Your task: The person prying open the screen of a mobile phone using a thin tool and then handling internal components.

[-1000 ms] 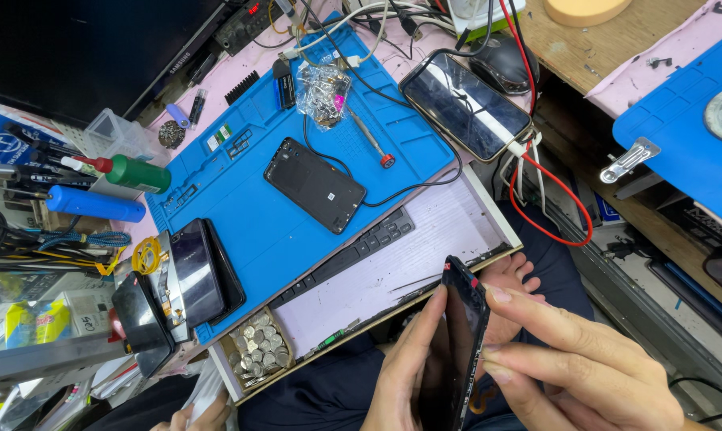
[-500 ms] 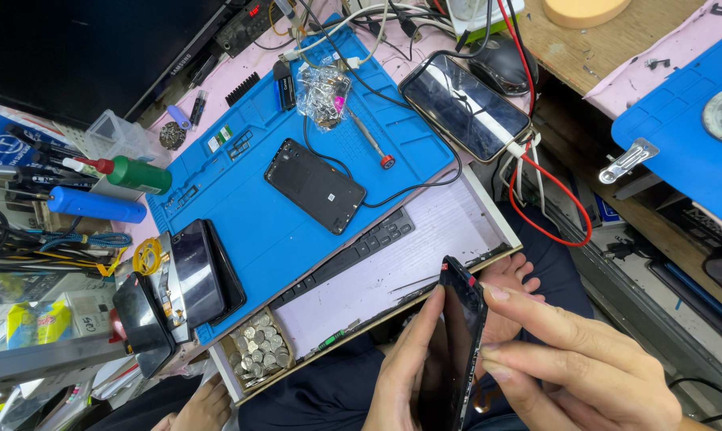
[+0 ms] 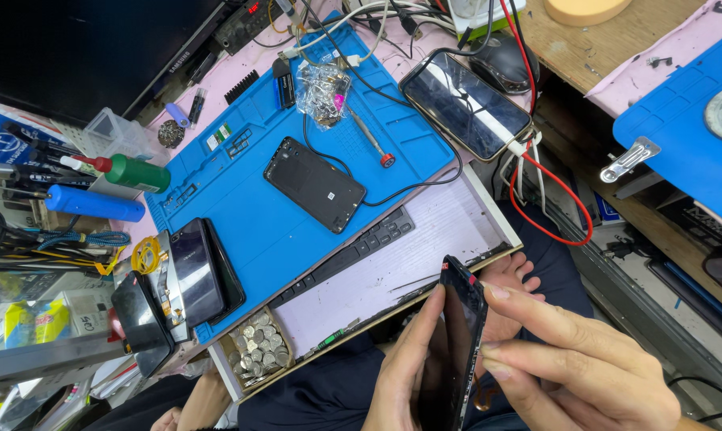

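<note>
A dark phone point(image 3: 457, 343) is held edge-on, upright, low in the head view, above my lap. My left hand point(image 3: 405, 375) grips it from the left, with the thumb lying along its face. My right hand point(image 3: 584, 375) comes in from the right, and its fingertips pinch the phone's right edge near the top. Bare skin point(image 3: 514, 287) shows just behind the phone; whether fingers or toes, I cannot tell. Past it lies a pulled-out pale drawer point(image 3: 489, 207) in front of a blue work mat point(image 3: 249, 215).
On the mat lie a black phone back point(image 3: 315, 183), a screwdriver point(image 3: 369, 140) and a bag of small parts point(image 3: 323, 89). A cracked phone point(image 3: 466, 104) with red wires point(image 3: 564, 199) lies at its right. Stacked phones point(image 3: 193, 271) and coins point(image 3: 261, 347) sit to the left.
</note>
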